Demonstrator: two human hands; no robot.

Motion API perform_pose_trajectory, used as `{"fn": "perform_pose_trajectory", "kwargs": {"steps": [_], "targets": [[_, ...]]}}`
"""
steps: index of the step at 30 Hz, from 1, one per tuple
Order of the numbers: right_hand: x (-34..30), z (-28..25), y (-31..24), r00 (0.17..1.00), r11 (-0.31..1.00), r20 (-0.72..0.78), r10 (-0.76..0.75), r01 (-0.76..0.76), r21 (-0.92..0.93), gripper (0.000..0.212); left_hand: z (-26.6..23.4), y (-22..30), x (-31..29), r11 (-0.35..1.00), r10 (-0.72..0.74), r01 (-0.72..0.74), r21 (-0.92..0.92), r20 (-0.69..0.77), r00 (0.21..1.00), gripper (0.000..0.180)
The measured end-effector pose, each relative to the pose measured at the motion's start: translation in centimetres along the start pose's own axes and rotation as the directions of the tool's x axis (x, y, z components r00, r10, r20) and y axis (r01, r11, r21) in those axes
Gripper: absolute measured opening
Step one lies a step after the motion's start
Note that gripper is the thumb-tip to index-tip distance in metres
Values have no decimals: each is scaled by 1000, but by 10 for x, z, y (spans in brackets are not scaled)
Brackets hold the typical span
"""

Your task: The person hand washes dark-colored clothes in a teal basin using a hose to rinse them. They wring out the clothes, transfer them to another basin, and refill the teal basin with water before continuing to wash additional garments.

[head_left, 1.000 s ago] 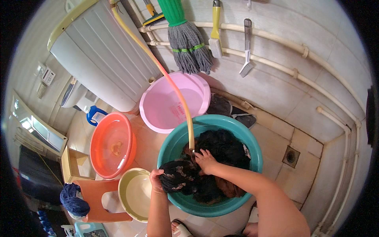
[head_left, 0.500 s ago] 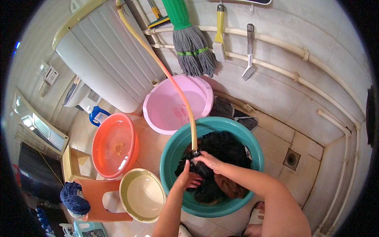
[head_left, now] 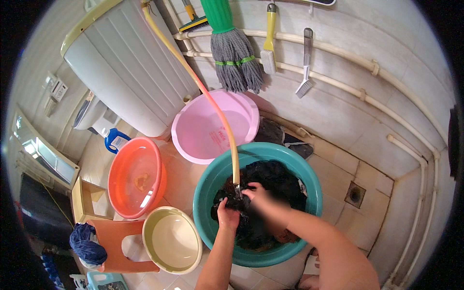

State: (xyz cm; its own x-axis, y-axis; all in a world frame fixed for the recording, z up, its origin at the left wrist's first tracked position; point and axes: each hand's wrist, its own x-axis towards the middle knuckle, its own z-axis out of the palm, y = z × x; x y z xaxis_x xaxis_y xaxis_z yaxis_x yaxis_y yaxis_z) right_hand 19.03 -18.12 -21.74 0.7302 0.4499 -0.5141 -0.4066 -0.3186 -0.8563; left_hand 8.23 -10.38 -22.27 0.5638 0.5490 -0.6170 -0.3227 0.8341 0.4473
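A teal basin [head_left: 316,203] on the floor holds a heap of wet dark clothes [head_left: 270,171]. Water runs from the end of a yellow-orange hose [head_left: 235,166] into the basin. My left hand [head_left: 228,216] is closed on a piece of black cloth [head_left: 226,197] beside the stream. Just right of the stream is my right hand [head_left: 261,195], its visible fingers apart and close to the cloth; its back and wrist are blurred. Some brown cloth [head_left: 285,237] shows below my right forearm.
A pink basin [head_left: 181,128], an orange basin [head_left: 113,181] and a cream basin [head_left: 150,232] stand around the teal one. Blue cloth [head_left: 87,244] lies on an orange stool [head_left: 116,239]. A mop [head_left: 236,60] and brushes hang on wall pipes. A floor drain [head_left: 355,194] lies right.
My left hand has turned and come up with black cloth in it, nearer the stream. My right hand has shifted slightly right, away from the hose end.
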Motion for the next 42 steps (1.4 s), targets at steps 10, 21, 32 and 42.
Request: {"fn": "perform_pose_trajectory", "kwargs": {"steps": [10, 21, 32, 42], "targets": [[-63, 33, -18, 565, 443, 322, -759, 812, -381, 25, -29, -22, 15, 994, 110, -92, -60, 549, 828, 65], [-41, 18, 0, 806, 639, 317, -501, 591, -492, 29, -39, -17, 36, 973, -169, 209, -104, 302, 938, 23], [28, 9, -15, 925, 921, 77, -373, 379, -89, 49, 1, -3, 2, 950, -150, 197, 243, -200, 968, 36], [28, 46, -37, 936, 914, 124, -330, 284, 289, 43, -21, 2, 18, 957, -141, 171, 234, -138, 980, 30]]}}
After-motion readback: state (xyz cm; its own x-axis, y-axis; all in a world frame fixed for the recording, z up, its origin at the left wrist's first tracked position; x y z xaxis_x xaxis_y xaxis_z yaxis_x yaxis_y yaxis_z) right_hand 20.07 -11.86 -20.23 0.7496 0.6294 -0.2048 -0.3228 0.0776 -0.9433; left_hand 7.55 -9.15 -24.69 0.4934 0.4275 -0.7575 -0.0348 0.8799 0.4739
